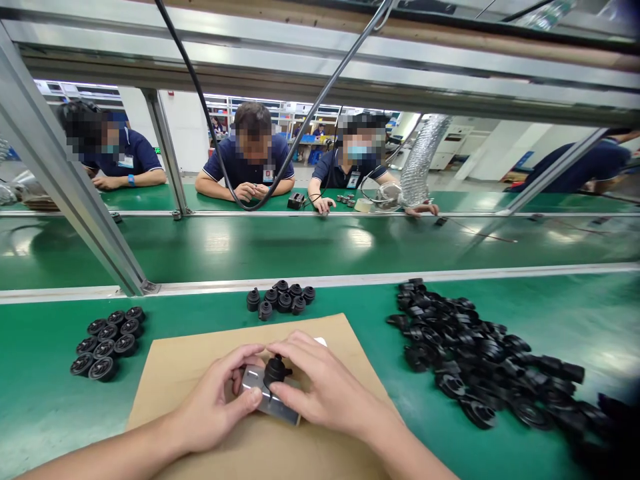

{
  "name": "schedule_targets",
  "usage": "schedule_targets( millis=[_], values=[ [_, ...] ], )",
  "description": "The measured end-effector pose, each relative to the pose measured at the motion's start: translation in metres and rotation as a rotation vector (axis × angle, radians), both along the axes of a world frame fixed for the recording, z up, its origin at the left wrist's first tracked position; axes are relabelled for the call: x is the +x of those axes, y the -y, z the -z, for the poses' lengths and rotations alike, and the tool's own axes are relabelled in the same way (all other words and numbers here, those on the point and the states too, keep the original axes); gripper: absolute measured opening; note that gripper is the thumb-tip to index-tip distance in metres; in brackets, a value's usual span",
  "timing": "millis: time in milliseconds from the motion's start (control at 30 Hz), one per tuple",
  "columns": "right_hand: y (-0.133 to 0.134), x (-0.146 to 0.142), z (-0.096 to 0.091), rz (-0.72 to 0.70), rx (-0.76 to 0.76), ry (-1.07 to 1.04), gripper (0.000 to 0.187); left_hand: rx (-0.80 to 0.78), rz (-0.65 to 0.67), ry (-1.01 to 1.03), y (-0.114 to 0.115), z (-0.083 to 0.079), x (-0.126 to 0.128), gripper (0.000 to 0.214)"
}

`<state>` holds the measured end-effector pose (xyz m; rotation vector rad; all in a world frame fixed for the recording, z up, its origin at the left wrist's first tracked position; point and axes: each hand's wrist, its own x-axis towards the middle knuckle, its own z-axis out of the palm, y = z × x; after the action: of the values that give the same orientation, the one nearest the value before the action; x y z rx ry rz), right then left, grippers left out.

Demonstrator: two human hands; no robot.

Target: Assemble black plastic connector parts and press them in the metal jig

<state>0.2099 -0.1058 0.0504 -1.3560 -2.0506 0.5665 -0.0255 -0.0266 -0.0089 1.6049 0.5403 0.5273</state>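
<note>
A grey metal block (283, 408) rests on a brown cardboard sheet (200, 350) in front of me. On top of the block stands a black plastic part (275, 373) with a stepped, narrowing top and a small side spout. My left hand (220, 393) grips the block's left end between thumb and fingers. Around the black part, the thumb and fingers of my right hand (320, 377) are closed, with its top still showing. A small white piece (321, 341) peeks out behind my right hand; what it is I cannot make out.
Round black parts (105, 343) stand in rows at left. Several stepped black parts (283, 300) cluster beyond the cardboard. A large heap of black parts (465, 353) spreads at right. A metal post (75, 160) and hanging cable (200, 100) frame the bench; co-workers (253, 153) sit opposite.
</note>
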Motion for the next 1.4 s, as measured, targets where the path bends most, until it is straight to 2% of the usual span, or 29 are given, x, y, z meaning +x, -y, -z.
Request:
schedule_targets(
  millis=[67,167,267,367,500,700,833,967,1033,1133,1233,1333,1400],
  values=[
    [0.002,0.009,-0.005,0.025,-0.018,0.022,0.051,0.011,-0.003,-0.008,0.001,0.002,-0.001,0.068],
    [0.005,0.032,-0.016,0.134,-0.02,0.094,0.047,0.071,-0.03,-0.038,0.002,0.005,-0.001,0.062],
    [0.008,0.056,-0.024,0.22,-0.177,0.219,0.054,0.136,-0.072,-0.084,0.004,0.005,-0.001,0.058],
    [0.009,0.065,-0.023,0.204,-0.332,0.275,0.066,0.189,-0.135,-0.117,0.004,0.004,0.001,0.055],
    [0.004,0.061,-0.016,0.185,-0.302,0.328,0.058,0.241,-0.183,-0.124,0.003,0.003,0.002,0.054],
    [0.004,0.066,-0.008,0.246,-0.243,0.372,0.062,0.291,-0.124,-0.093,-0.001,0.002,0.001,0.056],
    [0.009,0.069,-0.005,0.35,-0.301,0.423,0.068,0.286,-0.108,-0.11,-0.001,0.001,0.0,0.058],
    [0.006,0.05,-0.002,0.481,-0.352,0.444,0.086,0.302,-0.101,-0.105,-0.001,-0.001,-0.001,0.056],
    [0.001,0.042,-0.001,0.529,-0.303,0.476,0.08,0.302,-0.104,-0.108,-0.002,-0.001,-0.001,0.056],
    [-0.003,0.041,0.0,0.513,-0.208,0.422,0.069,0.284,-0.1,-0.103,-0.002,-0.002,-0.001,0.057],
    [-0.001,0.044,-0.005,0.458,-0.099,0.152,0.063,0.243,-0.073,-0.098,-0.001,-0.002,-0.001,0.059],
    [0.006,0.037,-0.013,0.314,0.018,-0.083,0.063,0.208,-0.054,-0.092,0.0,-0.003,0.0,0.062],
    [0.01,0.026,-0.016,0.174,0.071,-0.127,0.064,0.193,-0.048,-0.069,0.0,-0.003,0.0,0.063]
  ],
)
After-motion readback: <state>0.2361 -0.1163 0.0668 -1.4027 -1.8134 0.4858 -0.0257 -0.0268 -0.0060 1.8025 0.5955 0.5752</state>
